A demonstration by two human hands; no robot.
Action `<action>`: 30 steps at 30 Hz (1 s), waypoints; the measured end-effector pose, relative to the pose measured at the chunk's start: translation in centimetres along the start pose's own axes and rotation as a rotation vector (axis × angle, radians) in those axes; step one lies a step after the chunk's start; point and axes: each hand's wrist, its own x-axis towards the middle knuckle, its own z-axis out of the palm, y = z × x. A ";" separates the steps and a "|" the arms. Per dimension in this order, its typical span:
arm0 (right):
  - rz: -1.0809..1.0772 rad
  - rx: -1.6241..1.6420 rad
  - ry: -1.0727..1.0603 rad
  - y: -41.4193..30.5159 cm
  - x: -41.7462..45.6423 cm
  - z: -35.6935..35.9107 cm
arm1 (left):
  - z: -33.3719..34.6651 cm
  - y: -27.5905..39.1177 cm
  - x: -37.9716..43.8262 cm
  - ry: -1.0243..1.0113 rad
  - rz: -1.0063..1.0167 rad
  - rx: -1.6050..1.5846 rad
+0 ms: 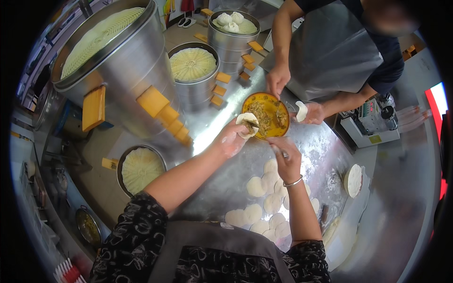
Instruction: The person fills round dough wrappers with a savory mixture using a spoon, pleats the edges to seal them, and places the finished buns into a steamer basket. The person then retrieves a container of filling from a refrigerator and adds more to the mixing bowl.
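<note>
My left hand [231, 138] cups a round dough wrapper [243, 135] with minced filling in its middle. Across from it, my right hand [288, 157] grips a thin filling utensil, mostly hidden by the fingers; its dark blade [250, 123] appears to press into the filling. Just beyond both hands is a yellow patterned bowl [256, 98] of minced filling [260, 115]. A co-worker's hand [278, 79] is at the bowl's far rim, and their other hand [314, 114] holds another wrapper [301, 111]. Several flat dough rounds [272, 203] lie on the metal table below my right hand.
Stacked metal steamers with wooden handles stand left: a tall near stack [124, 70], a middle one [193, 88] and a far one [233, 46] holding three buns [231, 21]. A lower steamer [141, 171] sits beside the table [208, 191]. A scale [370, 123] stands right.
</note>
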 end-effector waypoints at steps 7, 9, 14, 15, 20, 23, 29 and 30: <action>0.190 -0.167 0.068 5.4 -0.9 0.6 | -1.9 -0.9 -1.2 0.117 -0.006 -0.032; 0.176 -0.287 -0.011 6.8 -1.2 0.9 | -2.8 -1.5 -1.4 0.204 -0.022 -0.011; 0.205 -0.172 -0.029 6.9 -0.9 1.5 | -4.7 -2.6 -1.6 0.337 -0.056 -0.004; 0.244 -0.134 -0.026 6.8 -0.8 1.6 | -4.6 -2.7 -1.7 0.351 -0.055 -0.010; 0.566 0.414 0.123 6.9 -0.6 1.7 | -3.8 -2.0 -1.5 0.388 -0.085 -0.189; 0.648 0.674 0.227 6.3 -0.1 1.8 | -3.2 -1.3 -1.4 0.364 -0.060 -0.235; 0.243 0.262 0.062 1.6 -0.2 2.4 | -1.4 -0.5 -0.8 0.238 -0.024 -0.286; 0.150 0.152 0.004 0.9 0.0 2.3 | -1.2 -0.4 -0.6 0.244 -0.016 -0.295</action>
